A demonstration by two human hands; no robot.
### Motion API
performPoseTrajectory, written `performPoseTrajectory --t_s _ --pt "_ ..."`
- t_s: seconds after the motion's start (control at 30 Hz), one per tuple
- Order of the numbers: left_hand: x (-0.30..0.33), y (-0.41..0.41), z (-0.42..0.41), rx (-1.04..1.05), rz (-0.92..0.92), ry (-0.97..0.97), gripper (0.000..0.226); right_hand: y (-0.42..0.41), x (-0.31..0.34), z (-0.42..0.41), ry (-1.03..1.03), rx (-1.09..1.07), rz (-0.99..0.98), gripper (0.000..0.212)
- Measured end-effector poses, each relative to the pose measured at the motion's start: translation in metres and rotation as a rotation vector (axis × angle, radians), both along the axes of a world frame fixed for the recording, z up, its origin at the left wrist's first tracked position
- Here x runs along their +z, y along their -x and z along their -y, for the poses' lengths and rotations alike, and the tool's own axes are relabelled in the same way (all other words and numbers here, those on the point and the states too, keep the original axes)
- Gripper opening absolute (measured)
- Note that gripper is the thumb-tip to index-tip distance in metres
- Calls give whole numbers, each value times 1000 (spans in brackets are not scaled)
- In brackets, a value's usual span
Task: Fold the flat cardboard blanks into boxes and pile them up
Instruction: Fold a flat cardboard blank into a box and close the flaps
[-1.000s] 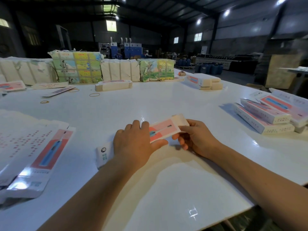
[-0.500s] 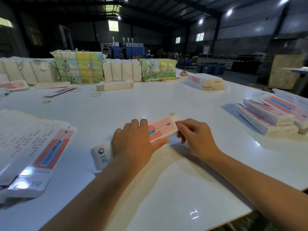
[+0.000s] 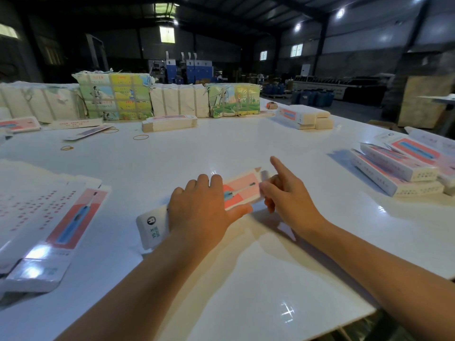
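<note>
Dim warehouse walls are looming behind the glossy white table I'm watching. On it the box is lying near centre, its long axis running from near left to far right. My left hand is gripping its middle; my right hand, forefinger extended, is touching the far-right end.

Pink-and-white box lying lengthwise on the table, far flap folded.
</note>
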State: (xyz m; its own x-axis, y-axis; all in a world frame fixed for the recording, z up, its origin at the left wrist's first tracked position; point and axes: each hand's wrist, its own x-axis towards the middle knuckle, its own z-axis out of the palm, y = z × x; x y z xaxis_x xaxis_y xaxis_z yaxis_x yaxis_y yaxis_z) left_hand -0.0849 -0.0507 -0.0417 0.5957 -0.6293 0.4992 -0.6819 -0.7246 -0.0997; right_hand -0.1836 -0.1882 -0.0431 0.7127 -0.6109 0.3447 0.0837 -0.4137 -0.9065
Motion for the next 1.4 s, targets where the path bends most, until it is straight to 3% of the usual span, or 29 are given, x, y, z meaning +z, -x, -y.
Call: performPoseTrajectory --t_s 0.2,0.4,0.63,0.8,0.9,0.97,1.03,1.07,1.1,1.13,1.23,1.33,1.4 --pt "-2 3 2 14 26 -3 82 1 0 -3 133 -7 15 21" --pt "-3 4 2 5 40 5 76 2 1 -7 293 -45 -12 20" --pt "-1 6 1 -19 56 36 72 0 -1 -8 314 -38 35 24" --pt "2 6 1 -21 28 74 88 -2 0 -3 459 -90 -1 25" --pt "6 7 -1 -42 -17 153 96 0 7 0 518 -262 43 44" --pt "8 8 -3 -52 -34 189 96 -1 12 2 259 -234 68 73" --pt "7 11 -3 -66 -29 189 94 0 16 2 -339 45 128 85" --pt "6 12 -2 -76 -16 176 94 0 17 3 -626 228 146 76" --pt "5 14 -1 -84 -4 162 93 0 17 4 -782 347 145 63" --pt "5 15 0 -91 0 152 93 -1 17 4 -808 405 135 50" --pt "4 18 2 -106 -6 154 95 -3 13 0 -520 296 221 15" --pt "2 19 3 -116 38 133 90 3 9 -5 261 2 147 22" --pt "2 20 2 -106 65 107 82 7 6 -7 563 -49 45 20"
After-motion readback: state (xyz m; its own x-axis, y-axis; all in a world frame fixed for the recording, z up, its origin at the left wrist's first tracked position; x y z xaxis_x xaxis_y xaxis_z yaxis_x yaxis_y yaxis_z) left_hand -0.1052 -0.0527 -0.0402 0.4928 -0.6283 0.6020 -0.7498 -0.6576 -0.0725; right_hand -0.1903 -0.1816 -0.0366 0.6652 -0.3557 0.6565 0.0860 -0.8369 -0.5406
